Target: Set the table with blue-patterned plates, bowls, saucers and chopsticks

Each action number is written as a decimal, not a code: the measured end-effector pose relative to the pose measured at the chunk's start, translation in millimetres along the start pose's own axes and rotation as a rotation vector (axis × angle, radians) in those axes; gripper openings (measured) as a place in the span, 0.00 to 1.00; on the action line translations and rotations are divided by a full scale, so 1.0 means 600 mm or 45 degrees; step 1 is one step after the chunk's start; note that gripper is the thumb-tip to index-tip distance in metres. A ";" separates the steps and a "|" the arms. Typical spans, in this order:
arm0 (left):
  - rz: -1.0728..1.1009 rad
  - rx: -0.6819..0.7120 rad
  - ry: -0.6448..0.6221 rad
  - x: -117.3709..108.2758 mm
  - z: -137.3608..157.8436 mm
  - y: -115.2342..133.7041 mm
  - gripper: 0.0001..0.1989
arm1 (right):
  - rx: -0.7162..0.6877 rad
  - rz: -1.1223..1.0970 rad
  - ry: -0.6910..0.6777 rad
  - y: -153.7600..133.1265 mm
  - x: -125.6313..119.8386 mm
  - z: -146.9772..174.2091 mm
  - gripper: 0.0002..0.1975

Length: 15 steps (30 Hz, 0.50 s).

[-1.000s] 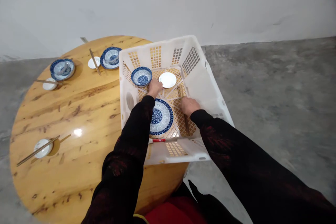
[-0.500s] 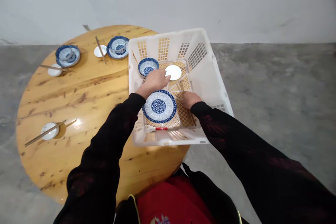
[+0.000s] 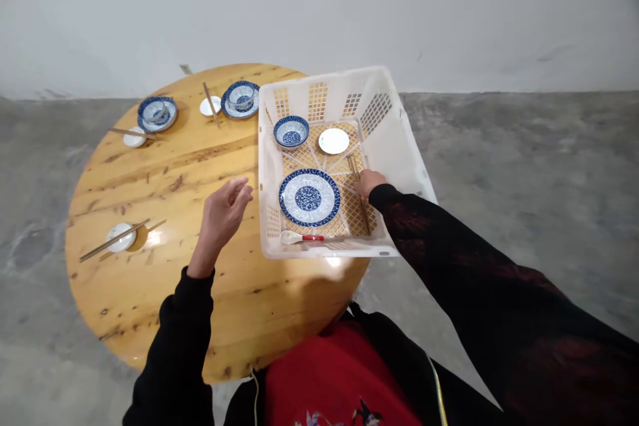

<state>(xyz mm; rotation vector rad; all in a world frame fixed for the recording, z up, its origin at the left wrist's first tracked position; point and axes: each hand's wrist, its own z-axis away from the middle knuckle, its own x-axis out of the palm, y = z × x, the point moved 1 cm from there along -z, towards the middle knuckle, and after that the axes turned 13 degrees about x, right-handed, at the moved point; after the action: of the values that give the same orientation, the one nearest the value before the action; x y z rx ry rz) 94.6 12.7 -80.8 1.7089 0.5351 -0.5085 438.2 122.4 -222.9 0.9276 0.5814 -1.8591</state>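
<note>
My right hand (image 3: pixel 370 184) is inside the white plastic basket (image 3: pixel 327 251), its fingers closed round a pair of chopsticks (image 3: pixel 364 210) that lean along the basket floor. Over the wooden table, left of the basket, my left hand (image 3: pixel 224 213) is loosely curled with thumb and fingers apart, and nothing shows in it. In the basket are a blue-and-white bowl (image 3: pixel 291 132), a small white dish (image 3: pixel 334 141), a blue-and-white plate (image 3: pixel 309 198) and a white spoon with a red handle (image 3: pixel 302 237). The fingertips of my right hand are partly hidden.
On the round wooden table (image 3: pixel 164 286), two blue-and-white place settings (image 3: pixel 157 114) stand at the back, with small dishes and chopsticks beside them. Another small dish (image 3: pixel 121 237) bears chopsticks at the left. The basket overhangs the table's right edge. A pale wall rises behind.
My left hand has left the basket and moved left, out over the table. My right hand stays at the chopsticks. The view has shifted slightly.
</note>
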 end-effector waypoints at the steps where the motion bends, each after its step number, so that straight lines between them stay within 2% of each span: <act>1: 0.042 -0.053 0.045 -0.003 0.021 -0.005 0.18 | 0.005 -0.008 0.016 0.001 0.000 0.001 0.17; 5: 0.111 -0.214 0.219 -0.006 0.097 -0.019 0.19 | -0.030 -0.016 0.079 0.002 0.006 0.005 0.18; 8: 0.123 -0.298 0.269 -0.001 0.136 -0.029 0.19 | -0.073 0.007 0.140 0.001 0.012 0.005 0.18; 13: 0.153 -0.343 0.264 0.016 0.161 -0.032 0.20 | -0.024 -0.004 0.049 -0.001 0.015 0.003 0.14; 15: 0.166 -0.350 0.270 0.023 0.163 -0.029 0.20 | -0.023 -0.009 0.077 -0.004 0.011 0.006 0.16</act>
<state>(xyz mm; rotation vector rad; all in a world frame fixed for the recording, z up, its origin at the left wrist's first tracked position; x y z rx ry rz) 90.4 -79.0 -120.9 1.5284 0.6106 -0.1518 433.2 117.2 -226.3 0.9737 0.6377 -1.8344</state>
